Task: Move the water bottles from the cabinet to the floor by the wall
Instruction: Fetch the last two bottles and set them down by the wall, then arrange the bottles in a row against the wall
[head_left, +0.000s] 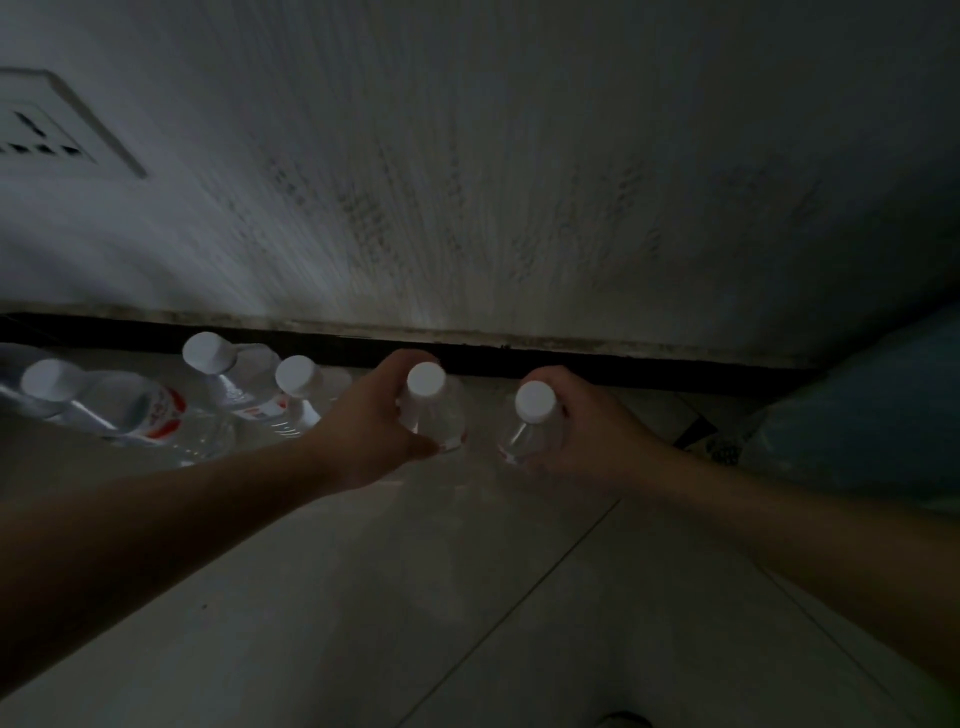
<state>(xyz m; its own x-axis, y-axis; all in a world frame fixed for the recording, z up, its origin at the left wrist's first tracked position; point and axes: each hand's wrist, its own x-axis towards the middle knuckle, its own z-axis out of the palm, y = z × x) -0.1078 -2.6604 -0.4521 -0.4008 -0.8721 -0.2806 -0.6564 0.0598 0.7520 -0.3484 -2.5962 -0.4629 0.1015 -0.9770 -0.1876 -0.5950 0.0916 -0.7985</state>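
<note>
Left hand (374, 421) wraps first bottle (427, 379), right hand (592, 436) wraps second bottle (535, 402); held upright, likely to extend row of bottles (249, 397) along wall (519, 208).

dim light | scuffed pale wall (519, 182) | dark skirting (623, 366) | tiled floor (467, 597)

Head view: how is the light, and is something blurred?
Head view: dim light overall; the wall shows vertical motion streaks; the socket at upper left is smeared too; the white caps of the water bottles gripped by the left hand and the right hand are the brightest, fairly sharp spots.
</note>
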